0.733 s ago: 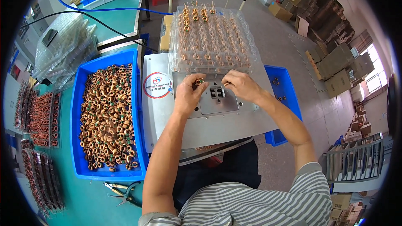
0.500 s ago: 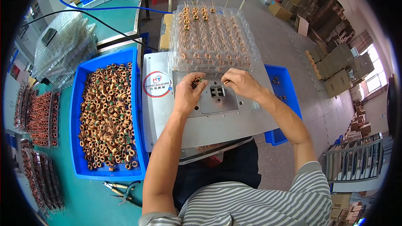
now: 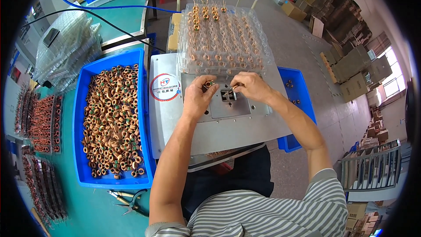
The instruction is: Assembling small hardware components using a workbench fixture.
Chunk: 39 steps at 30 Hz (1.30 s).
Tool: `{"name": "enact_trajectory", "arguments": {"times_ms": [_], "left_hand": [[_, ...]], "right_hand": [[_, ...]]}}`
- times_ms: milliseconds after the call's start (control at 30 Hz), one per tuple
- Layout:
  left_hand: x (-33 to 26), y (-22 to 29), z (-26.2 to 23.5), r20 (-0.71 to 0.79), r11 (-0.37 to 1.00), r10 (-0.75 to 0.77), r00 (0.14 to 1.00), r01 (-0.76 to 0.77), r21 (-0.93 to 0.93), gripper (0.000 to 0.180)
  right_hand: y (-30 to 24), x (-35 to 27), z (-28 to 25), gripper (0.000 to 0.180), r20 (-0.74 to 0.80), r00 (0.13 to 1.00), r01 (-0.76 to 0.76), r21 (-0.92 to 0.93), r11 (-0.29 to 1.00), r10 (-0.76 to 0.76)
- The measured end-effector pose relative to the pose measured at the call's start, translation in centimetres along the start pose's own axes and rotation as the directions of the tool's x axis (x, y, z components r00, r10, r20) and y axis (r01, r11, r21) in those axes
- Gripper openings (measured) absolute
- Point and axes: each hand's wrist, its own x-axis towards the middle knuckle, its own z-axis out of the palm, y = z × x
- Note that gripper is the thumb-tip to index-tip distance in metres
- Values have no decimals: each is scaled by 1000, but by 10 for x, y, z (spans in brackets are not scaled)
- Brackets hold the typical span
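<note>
The right hand (image 3: 251, 87) has just slipped a little to the left, and its fingertips now come in over the square opening (image 3: 228, 97) in the metal plate (image 3: 245, 127). Thin, pale, wire-like ends (image 3: 233, 90), not visible a moment ago, now show across that opening. To me, that means the work has passed from lining up beside the opening to working right at it. The right thumb and fingers are pinched together on a small piece; the fingers hide most of it. The left hand (image 3: 199, 98) has barely moved, just left of the opening, thumb and fingers closed on a ring-shaped coil (image 3: 208, 86) with a touch of green. Clear trays (image 3: 184, 57) of coils stand on the far side, and a blue bin (image 3: 144, 61) heaped with coils sits left.
</note>
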Motion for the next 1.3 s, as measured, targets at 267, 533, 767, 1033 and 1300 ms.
{"name": "enact_trajectory", "arguments": {"times_ms": [267, 533, 767, 1033, 1300], "left_hand": [[0, -3, 1, -16, 1000, 2, 1000, -2, -2, 27], [1, -6, 2, -9, 999, -30, 1000, 30, -19, 27], [0, -5, 1, 1, 998, -50, 999, 50, -49, 26], [0, -4, 0, -2, 998, -49, 999, 49, -31, 25], [0, -3, 0, 6, 999, -35, 999, 35, 8, 25]], "right_hand": [[7, 13, -3, 13, 127, 992, 6, 14, 1000, -8], [6, 19, -5, 13, 201, 969, 162, -88, 983, -141], [-9, 23, -7, 8, 258, 949, 228, -175, 958, -179], [-8, 22, 0, 8, 267, 945, 239, -176, 955, -188], [2, 8, 37, 8, 130, 970, 229, -197, 953, -206]]}}
